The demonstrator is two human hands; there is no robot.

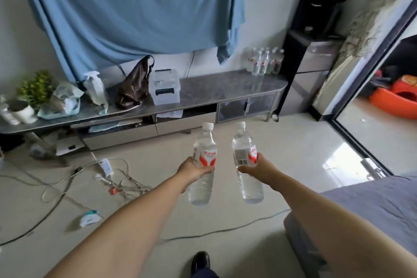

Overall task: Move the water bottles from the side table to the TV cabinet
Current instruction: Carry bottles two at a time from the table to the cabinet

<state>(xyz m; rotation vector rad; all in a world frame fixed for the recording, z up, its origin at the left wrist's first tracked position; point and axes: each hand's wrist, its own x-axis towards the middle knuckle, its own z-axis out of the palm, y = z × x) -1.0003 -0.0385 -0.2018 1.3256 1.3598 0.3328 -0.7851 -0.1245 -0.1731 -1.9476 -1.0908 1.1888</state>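
Observation:
I hold two clear water bottles with white caps and red-and-white labels out in front of me, above the floor. My left hand (191,170) grips the left bottle (204,142) around its middle. My right hand (259,166) grips the right bottle (242,140) the same way. Both bottles stand roughly upright. Ahead runs the long grey TV cabinet (225,88). A cluster of several matching bottles (264,61) stands at its far right end against the wall. The side table is out of view.
On the cabinet sit a clear plastic box (165,89), a brown bag (135,83), a spray bottle (94,88) and a potted plant (33,95). Tangled cables (108,176) lie on the floor at left. A black dispenser (313,36) stands right of the cabinet. A grey bed (372,205) is at right.

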